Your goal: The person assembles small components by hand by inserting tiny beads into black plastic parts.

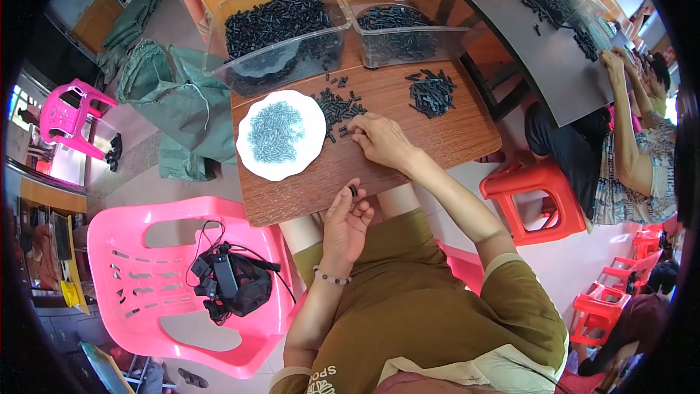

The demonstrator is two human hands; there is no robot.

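Note:
My left hand (345, 226) is held palm up at the near edge of the brown wooden table, with its thumb and fingers closed on a small black plastic piece (354, 190). My right hand (385, 141) rests over the tabletop, its fingertips pinched together at the edge of a loose pile of short black pieces (337, 107); what they grip, if anything, is hidden. Left of that pile lies a white scalloped plate (248, 158) bearing many tiny, shiny, clear-looking pins (273, 133). A second heap of longer black pieces (432, 93) sits toward the right of the table (321, 198).
Two clear plastic bins (281, 58) (397, 47) of black pieces stand at the table's far side. A pink chair (135, 222) with a black bag and cables is at left, green sacks (186, 109) beyond. A red stool (532, 190) and another person (634, 153) at a dark table are right.

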